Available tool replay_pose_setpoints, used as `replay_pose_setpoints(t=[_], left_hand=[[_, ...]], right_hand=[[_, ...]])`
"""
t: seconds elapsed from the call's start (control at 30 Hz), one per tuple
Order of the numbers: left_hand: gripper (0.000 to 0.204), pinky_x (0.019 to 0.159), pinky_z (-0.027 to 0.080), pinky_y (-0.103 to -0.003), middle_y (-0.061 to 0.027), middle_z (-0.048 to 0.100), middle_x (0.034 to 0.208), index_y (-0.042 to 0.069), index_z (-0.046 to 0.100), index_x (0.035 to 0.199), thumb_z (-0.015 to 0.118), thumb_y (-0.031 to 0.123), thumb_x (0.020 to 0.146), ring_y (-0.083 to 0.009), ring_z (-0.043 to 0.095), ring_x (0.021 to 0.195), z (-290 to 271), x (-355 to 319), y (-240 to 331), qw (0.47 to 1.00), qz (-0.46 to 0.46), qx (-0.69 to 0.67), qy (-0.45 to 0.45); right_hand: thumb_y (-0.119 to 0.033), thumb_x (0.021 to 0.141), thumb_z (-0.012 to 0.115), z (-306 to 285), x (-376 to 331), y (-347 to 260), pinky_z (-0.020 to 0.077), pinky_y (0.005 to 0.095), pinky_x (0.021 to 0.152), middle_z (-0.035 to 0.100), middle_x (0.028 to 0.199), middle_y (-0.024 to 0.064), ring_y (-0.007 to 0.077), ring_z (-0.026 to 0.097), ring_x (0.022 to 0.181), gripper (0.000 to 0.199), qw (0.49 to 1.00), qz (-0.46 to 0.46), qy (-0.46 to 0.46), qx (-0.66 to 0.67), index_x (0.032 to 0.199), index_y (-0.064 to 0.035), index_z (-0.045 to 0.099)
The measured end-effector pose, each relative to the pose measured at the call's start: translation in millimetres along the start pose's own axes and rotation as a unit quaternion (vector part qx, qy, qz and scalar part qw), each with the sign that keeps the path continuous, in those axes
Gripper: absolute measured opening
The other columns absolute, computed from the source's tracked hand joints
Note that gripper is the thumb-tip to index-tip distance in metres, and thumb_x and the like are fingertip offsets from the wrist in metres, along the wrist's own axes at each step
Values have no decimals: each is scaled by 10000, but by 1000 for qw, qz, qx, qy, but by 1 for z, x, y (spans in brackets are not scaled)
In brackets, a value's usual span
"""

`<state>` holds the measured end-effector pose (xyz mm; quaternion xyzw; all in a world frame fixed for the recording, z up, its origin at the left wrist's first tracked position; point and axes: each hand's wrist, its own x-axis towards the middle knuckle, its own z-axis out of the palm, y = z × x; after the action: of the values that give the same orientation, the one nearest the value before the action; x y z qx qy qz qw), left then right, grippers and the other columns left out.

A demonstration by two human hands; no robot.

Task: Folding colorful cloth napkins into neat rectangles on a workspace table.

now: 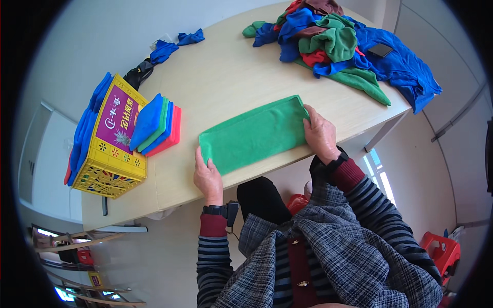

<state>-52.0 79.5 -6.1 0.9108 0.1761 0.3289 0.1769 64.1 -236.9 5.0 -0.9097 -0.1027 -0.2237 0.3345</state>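
A green cloth point(254, 134), folded into a long rectangle, lies at the table's near edge. My left hand point(208, 177) grips its left end, thumb on top near the front corner. At the right end, my right hand point(321, 134) holds the cloth's edge, its fingers around the side. Left of the cloth stands a leaning stack of folded cloths point(159, 126) in blue, green and red. This stack rests against a yellow plastic crate point(110, 159) with a purple printed panel.
At the far right lies a heap of crumpled cloths point(328, 38) in blue, green, red and brown. A dark flat device point(380, 50) rests on blue fabric there. Blue bundles point(164, 51) lie along the back left edge. A red stool point(440, 251) stands on the floor at right.
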Motion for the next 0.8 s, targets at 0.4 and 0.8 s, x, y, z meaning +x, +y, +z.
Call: replay_pose_setpoints(t=[0.4,0.8], left_hand=[[515,830,522,-461,-223,675,1166,111,467,1434,596,48,939,-409,664,1013,3,-4,-4,999,6,-13,38],[457,819,518,-464,-224,682,1140,112,526,1384,608,60,937,-403,670,987,5,-5,-8,999,-13,-19,35]], right_hand=[[-119,910,624,5,-5,4,562,448,701,705,1030,153,368,686,820,327,999,-31,28,-12,1234,-111,580],[-132,917,612,5,-6,5,549,446,673,679,930,148,359,668,759,307,997,-59,37,-19,1215,-63,581]])
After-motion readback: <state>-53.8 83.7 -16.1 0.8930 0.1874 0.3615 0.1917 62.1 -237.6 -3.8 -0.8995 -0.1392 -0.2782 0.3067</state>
